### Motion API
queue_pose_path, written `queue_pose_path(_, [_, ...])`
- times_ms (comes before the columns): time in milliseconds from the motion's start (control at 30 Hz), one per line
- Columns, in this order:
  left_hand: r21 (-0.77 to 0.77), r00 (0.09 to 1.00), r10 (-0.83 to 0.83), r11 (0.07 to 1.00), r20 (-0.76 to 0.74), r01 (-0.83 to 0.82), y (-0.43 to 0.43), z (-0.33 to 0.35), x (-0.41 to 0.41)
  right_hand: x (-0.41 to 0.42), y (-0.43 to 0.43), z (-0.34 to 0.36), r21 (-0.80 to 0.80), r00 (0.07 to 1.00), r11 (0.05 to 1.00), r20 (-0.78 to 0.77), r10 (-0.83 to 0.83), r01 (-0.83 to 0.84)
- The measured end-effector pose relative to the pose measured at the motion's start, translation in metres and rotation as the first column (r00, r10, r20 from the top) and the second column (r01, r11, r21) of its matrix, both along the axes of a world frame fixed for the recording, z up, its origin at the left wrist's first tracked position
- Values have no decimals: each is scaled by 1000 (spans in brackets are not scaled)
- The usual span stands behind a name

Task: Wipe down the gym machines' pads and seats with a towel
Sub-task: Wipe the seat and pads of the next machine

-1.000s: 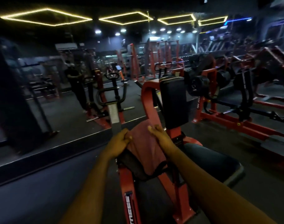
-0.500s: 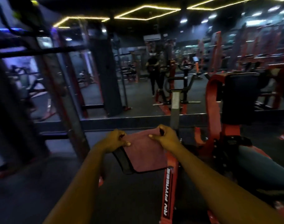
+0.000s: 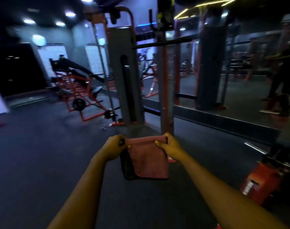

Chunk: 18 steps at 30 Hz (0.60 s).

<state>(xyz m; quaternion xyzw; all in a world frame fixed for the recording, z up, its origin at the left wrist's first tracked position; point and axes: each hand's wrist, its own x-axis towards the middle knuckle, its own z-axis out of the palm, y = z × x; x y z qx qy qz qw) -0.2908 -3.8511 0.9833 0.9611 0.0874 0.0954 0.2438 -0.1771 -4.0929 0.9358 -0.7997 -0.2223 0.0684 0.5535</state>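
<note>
Both hands up at centre frame, arms stretched out. Left hand (image 3: 115,146) pinches the towel's (image 3: 149,160) upper left corner, fingers curled, thumb on the front. Right hand (image 3: 170,146) pinches the upper right corner the same way, thumb over the top edge. Hands apart, towel pulled flat between them.

Towel is in the air at centre frame, above the dark floor (image 3: 42,162), touching no machine. Top edge runs left to right across the frame; the rest hangs straight down toward the lower edge. Pink face toward the camera; a dark layer (image 3: 127,167) shows behind along its left side, so it looks folded. Roughly square, no clear long axis.

Behind it, grey upright column (image 3: 124,76) of a machine at upper centre. Red-framed bench machine (image 3: 75,90) at upper left, well apart. Mirror wall (image 3: 240,71) at upper right. Orange machine base (image 3: 263,179) at lower right. Background blurred.
</note>
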Motion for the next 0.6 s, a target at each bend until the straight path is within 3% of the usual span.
queue_pose_path(300, [-36, 940, 336, 942, 63, -334, 174, 5, -195, -116, 236, 4, -30, 947, 953, 105, 302, -301])
queue_pose_path(600, [1, 836, 535, 842, 125, -539, 361, 17, -340, -233, 476, 12, -8, 888, 898, 148, 436, -440])
